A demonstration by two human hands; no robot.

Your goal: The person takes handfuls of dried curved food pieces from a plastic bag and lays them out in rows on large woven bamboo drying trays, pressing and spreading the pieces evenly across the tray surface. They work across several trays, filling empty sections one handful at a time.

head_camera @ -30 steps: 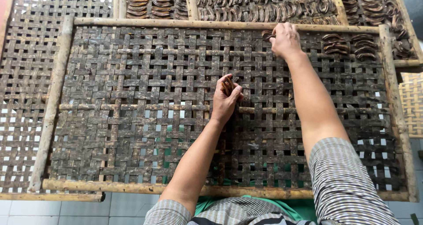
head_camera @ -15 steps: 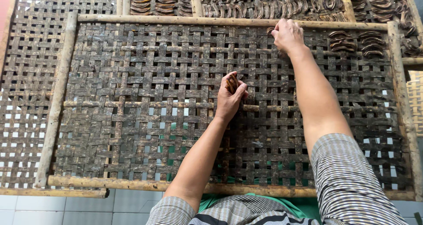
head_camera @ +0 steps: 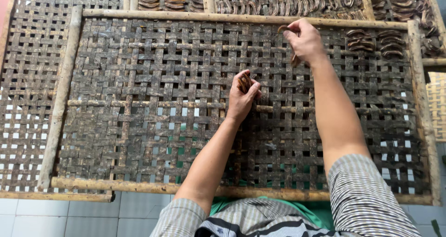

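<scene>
My left hand (head_camera: 242, 95) is closed on a small bunch of brown strips (head_camera: 244, 82), kept as stock above the woven tray (head_camera: 139, 102). My right hand (head_camera: 304, 39) pinches one curved strip (head_camera: 282, 29) near the far rail (head_camera: 186, 17), level with the laid rows (head_camera: 376, 39) to its right.

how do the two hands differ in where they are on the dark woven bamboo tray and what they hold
The left hand sits mid-tray, gripping a small bundle of brown curved strips. The right hand reaches to the dark woven bamboo tray's far edge, pinching a single curved strip. Both are bare, palms down, holding the same kind of brown pieces.
</scene>
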